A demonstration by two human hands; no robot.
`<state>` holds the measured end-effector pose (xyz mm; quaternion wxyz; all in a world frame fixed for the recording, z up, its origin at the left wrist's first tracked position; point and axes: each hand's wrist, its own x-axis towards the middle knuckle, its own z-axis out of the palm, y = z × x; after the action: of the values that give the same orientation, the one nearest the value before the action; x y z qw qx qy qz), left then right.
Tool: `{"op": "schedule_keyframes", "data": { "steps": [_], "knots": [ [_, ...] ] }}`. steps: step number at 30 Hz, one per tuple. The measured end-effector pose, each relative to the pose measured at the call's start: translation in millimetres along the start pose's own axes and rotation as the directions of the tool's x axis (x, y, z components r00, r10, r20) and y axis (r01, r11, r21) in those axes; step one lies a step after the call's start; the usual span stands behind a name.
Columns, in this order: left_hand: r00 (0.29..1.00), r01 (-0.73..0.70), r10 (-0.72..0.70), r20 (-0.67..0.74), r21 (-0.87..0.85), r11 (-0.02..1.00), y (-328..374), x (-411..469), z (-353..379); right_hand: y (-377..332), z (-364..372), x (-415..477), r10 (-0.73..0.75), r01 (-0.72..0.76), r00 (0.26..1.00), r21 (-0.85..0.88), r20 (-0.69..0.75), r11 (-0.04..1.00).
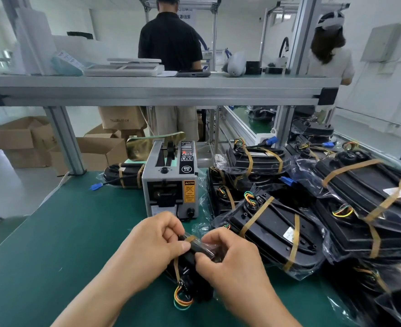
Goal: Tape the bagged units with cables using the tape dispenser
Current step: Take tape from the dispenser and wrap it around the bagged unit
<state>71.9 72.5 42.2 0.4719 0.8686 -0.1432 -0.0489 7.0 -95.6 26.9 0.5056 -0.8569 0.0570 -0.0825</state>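
at the far left of the green bench mat, behind the tape dispenser, one bagged unit is found already bound with two brown bands, its blue-plugged cable trailing out onto the mat. no cut strip can be made out at the dispenser's outlet. just in front of it, the left hand is curled round the upper end of the unit in work, with the thumb pressed at a tape strip there. a second band is noted lower down, above the coloured wires. the right hand is likewise curled, with fingertips pinching the bag against the unit's body. to the right, a pile of taped units is recorded, with bands visible on each. most units in view are judged finished, and the present one appears near completion. whether any untaped units are left cannot be told.
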Motion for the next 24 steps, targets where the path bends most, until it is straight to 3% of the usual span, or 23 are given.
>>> {"op": "schedule_keyframes", "data": {
  "steps": [4,9,15,18,21,24],
  "knots": [
    [1.000,0.007,-0.007,-0.001,-0.037,0.999,-1,-2,0,-13,-13,6,-0.011,0.031,0.997,-0.249,0.080,0.968],
    [1.000,0.008,-0.008,-0.009,-0.049,0.999,1,-5,3,-39,-15,26,-0.100,0.212,0.963,-0.478,0.250,0.852],
    [0.985,0.060,-0.097,-0.141,-0.242,0.968,-2,-9,-1,-54,1,64,0.033,0.218,0.867,-0.438,0.497,0.872],
    [0.945,0.050,-0.168,-0.281,-0.385,0.922,-15,-7,-11,-49,5,69,0.049,0.189,0.849,-0.388,0.526,0.902],
    [0.852,0.052,-0.299,-0.431,-0.498,0.865,-34,9,-29,-40,8,70,0.031,0.176,0.848,-0.337,0.529,0.925],
    [0.830,0.108,-0.375,-0.413,-0.541,0.834,-45,37,-40,-36,10,69,0.035,0.146,0.856,-0.305,0.516,0.941]
  ]
}}
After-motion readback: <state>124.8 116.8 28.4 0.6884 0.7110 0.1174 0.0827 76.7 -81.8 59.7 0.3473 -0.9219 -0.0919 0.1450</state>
